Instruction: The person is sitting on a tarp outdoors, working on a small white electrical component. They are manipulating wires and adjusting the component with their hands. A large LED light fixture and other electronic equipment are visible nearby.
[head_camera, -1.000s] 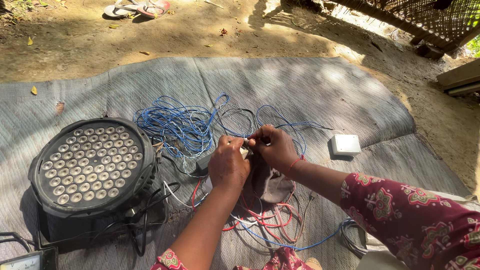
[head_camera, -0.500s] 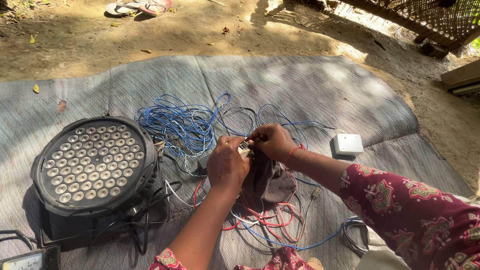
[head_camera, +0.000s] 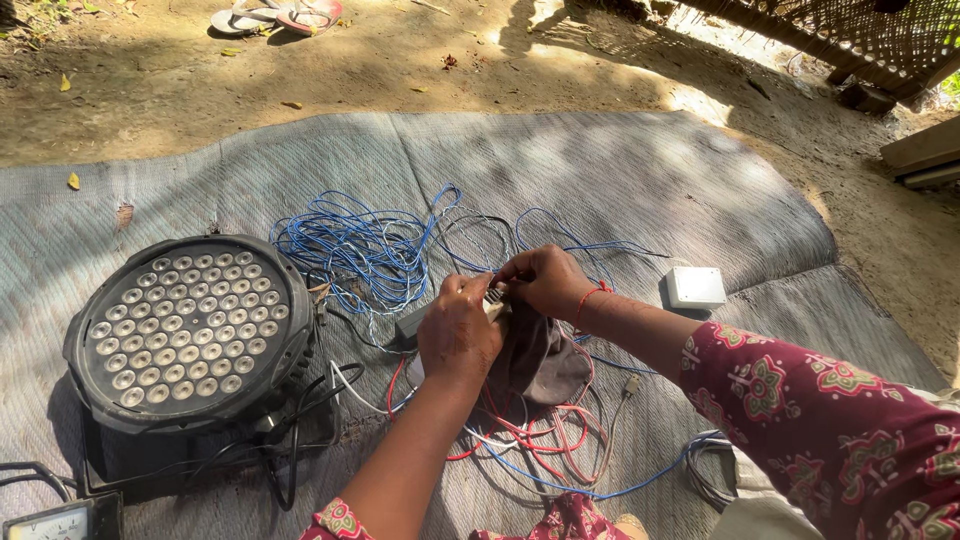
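My left hand (head_camera: 458, 335) and my right hand (head_camera: 545, 280) meet over the mat, both pinching a small light-coloured connector piece (head_camera: 494, 297) between their fingertips. A brown cloth (head_camera: 545, 362) hangs below the hands. Under and around them lie tangled wires: a blue bundle (head_camera: 345, 250) behind the hands, and red and white wires (head_camera: 540, 435) in front. What exactly the connector joins to is hidden by my fingers.
A round black LED stage light (head_camera: 190, 330) sits left on the grey woven mat (head_camera: 640, 180), with black cables. A small white box (head_camera: 695, 286) lies right. A meter's corner (head_camera: 60, 520) shows bottom left. Sandals (head_camera: 275, 15) rest on the dirt behind.
My hands have stayed together on the small piece, shifting only slightly; the view has drifted a little. Nothing was picked up or let go.
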